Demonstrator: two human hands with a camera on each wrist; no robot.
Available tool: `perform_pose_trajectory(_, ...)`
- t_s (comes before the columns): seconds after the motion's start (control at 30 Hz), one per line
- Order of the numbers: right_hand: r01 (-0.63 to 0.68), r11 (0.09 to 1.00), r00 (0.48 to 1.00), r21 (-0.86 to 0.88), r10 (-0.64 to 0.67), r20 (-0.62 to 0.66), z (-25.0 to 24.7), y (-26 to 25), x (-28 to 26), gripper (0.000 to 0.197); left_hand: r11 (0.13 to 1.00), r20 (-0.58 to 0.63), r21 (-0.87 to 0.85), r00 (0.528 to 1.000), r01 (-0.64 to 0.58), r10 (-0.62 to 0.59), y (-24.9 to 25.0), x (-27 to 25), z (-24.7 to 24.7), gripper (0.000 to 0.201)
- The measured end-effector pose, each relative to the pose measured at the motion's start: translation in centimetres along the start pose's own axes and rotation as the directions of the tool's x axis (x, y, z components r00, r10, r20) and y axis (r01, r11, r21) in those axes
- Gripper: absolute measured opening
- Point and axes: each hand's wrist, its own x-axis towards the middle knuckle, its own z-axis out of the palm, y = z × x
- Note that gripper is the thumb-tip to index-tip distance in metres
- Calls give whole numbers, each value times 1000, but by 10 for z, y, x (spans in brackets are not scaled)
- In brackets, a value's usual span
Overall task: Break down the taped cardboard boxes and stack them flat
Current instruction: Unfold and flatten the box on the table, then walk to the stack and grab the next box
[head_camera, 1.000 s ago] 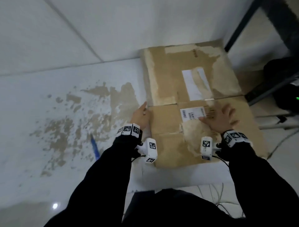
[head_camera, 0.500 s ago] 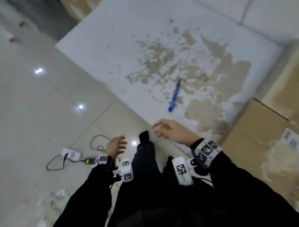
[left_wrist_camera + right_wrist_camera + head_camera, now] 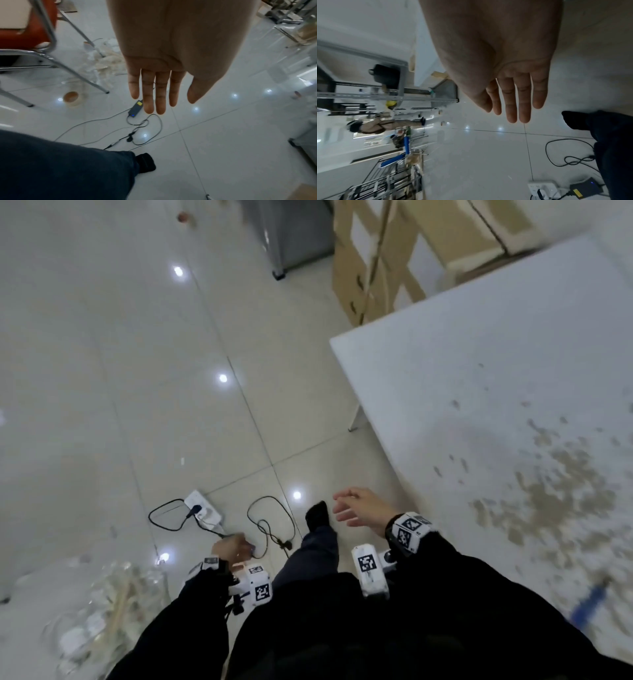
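Cardboard boxes (image 3: 383, 265) stand on the floor beyond the far corner of the white table (image 3: 496, 392), well apart from both hands. Left of the table, the left hand (image 3: 228, 547) hangs over the tiled floor with fingers (image 3: 160, 94) straight and spread narrowly, holding nothing (a power strip (image 3: 202, 506) and looped black cable (image 3: 270, 529) lie below it). The right hand (image 3: 359, 508), just beside the table's near edge, is relaxed and empty too. On the table, a blue pen (image 3: 591, 604) lies among brown stains.
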Motion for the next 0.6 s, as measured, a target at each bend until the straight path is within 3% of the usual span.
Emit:
perform_pose_trajectory(0.07, -43, 999, 999, -26, 42, -2, 9, -30, 29, 15, 998, -14, 33, 998, -62, 62, 49, 14, -6, 19)
perform_pose_trajectory(0.17, -93, 994, 995, -52, 91, -50, 12, -68, 72, 10, 974, 62, 141, 983, -178, 171, 119, 25, -9, 24)
perform_pose_trajectory(0.33, -186, 982, 979, -18, 184, -87, 9, -131, 137, 21, 920, 167, 249, 949, -303, 268, 235, 40, -7, 16)
perform_pose_trajectory(0.5, -180, 956, 977, 232, 201, -72, 0, -234, 204, 14, 914, 149, 248, 945, -320, 290, 343, 66, -34, 14)
perform_pose_trajectory(0.6, -73, 952, 986, 297, 115, -125, -5, -308, 227, 6, 909, 117, 314, 961, -274, 250, 396, 83, -60, 14)
